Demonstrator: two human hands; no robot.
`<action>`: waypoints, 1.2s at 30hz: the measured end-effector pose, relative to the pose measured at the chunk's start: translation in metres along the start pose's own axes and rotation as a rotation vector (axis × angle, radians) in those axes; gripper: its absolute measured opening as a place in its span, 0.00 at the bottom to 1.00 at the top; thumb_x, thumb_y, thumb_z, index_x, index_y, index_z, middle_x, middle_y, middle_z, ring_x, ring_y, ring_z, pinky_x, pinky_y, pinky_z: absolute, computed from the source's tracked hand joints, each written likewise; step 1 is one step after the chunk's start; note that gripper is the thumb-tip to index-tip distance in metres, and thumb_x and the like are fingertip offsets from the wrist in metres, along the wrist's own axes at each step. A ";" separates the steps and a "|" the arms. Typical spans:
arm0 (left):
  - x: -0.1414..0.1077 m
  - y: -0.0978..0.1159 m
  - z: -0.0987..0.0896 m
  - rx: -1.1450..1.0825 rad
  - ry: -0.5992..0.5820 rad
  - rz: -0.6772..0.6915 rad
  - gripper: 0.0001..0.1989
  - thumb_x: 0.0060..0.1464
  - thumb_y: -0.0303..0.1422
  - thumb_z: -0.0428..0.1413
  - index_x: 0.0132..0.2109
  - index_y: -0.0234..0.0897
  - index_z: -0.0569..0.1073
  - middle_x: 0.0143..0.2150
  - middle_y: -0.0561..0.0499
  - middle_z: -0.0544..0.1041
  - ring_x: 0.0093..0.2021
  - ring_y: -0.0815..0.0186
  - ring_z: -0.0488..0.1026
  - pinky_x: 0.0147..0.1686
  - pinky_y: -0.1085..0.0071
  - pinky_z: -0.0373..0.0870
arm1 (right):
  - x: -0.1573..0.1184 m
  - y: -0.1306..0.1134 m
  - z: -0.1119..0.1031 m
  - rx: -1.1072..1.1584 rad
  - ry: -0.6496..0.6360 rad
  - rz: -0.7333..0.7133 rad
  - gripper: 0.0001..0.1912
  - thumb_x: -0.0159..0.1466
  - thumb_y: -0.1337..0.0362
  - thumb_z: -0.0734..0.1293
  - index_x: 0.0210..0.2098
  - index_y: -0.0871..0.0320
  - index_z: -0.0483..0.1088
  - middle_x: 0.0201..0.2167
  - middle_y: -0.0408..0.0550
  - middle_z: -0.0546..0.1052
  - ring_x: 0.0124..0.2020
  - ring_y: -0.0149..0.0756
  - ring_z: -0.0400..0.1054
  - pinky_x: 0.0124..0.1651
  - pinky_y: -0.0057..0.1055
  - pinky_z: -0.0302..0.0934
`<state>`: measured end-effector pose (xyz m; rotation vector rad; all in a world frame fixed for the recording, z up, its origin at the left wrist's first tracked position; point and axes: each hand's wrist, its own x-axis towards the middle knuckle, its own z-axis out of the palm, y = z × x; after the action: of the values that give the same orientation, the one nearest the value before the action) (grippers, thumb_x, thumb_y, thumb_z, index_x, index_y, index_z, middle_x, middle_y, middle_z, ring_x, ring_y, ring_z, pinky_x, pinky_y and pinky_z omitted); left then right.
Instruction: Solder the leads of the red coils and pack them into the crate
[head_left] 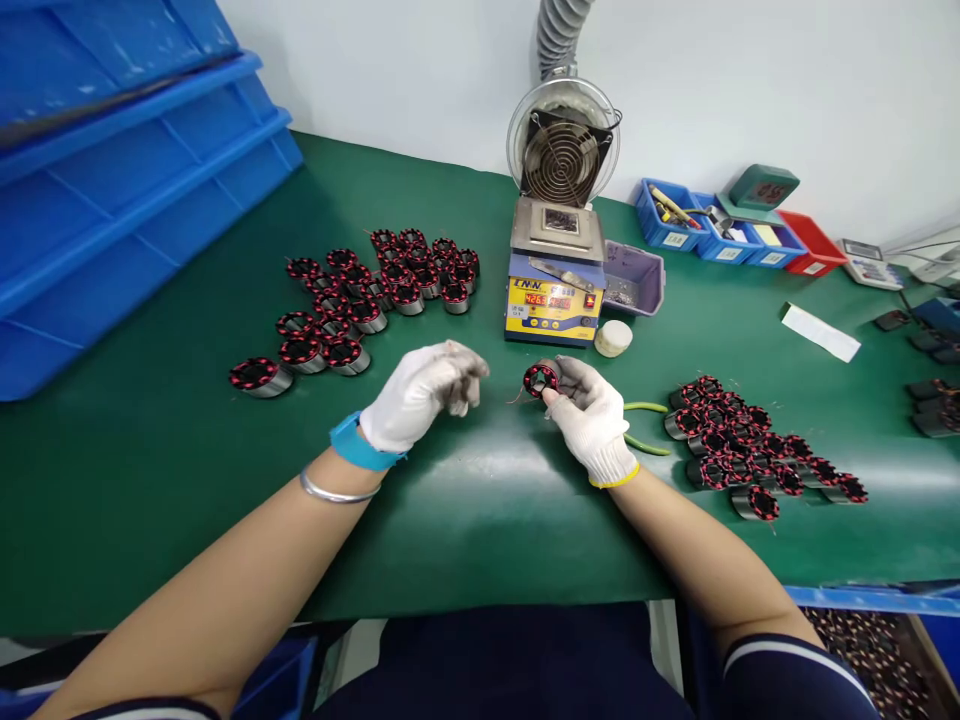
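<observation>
One wound ring [541, 380]: gripping it between thumb and fingers of right hand [592, 412], above green table [480, 540], just near of yellow-fronted unit [551, 310]. Pointing its open black-and-red end toward near left, running long axis back toward far right; trailing thin red wire leftward. Hiding part of metal barrel behind right fingers. Holding left hand [427, 390] well apart at left, bending its fingers, gripping nothing visible; blurring at fingertips, so not showing whether thumb is meeting them.
</observation>
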<state>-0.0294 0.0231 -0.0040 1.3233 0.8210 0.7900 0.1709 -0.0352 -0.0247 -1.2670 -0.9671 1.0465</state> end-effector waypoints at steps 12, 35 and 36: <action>-0.009 -0.002 0.038 -0.037 0.266 0.066 0.11 0.53 0.38 0.54 0.29 0.36 0.63 0.20 0.55 0.68 0.17 0.72 0.62 0.15 0.77 0.58 | -0.006 -0.003 0.000 -0.023 -0.076 0.007 0.28 0.51 0.54 0.72 0.49 0.54 0.69 0.43 0.50 0.77 0.34 0.37 0.72 0.28 0.32 0.71; -0.022 -0.005 0.056 0.251 0.092 0.038 0.09 0.54 0.37 0.54 0.30 0.36 0.70 0.23 0.53 0.72 0.20 0.71 0.67 0.20 0.75 0.66 | -0.010 0.000 0.000 -0.161 -0.030 -0.076 0.25 0.51 0.58 0.72 0.48 0.57 0.69 0.38 0.49 0.77 0.34 0.36 0.73 0.39 0.34 0.72; -0.024 -0.002 0.056 0.197 0.146 0.082 0.09 0.54 0.37 0.54 0.31 0.36 0.70 0.23 0.53 0.72 0.20 0.71 0.67 0.19 0.75 0.66 | -0.010 0.001 -0.001 -0.181 -0.021 -0.085 0.25 0.51 0.58 0.72 0.48 0.57 0.69 0.38 0.49 0.77 0.34 0.36 0.73 0.39 0.35 0.72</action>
<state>0.0071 -0.0257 -0.0011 1.4944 0.9847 0.8963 0.1688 -0.0449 -0.0261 -1.3521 -1.1425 0.9237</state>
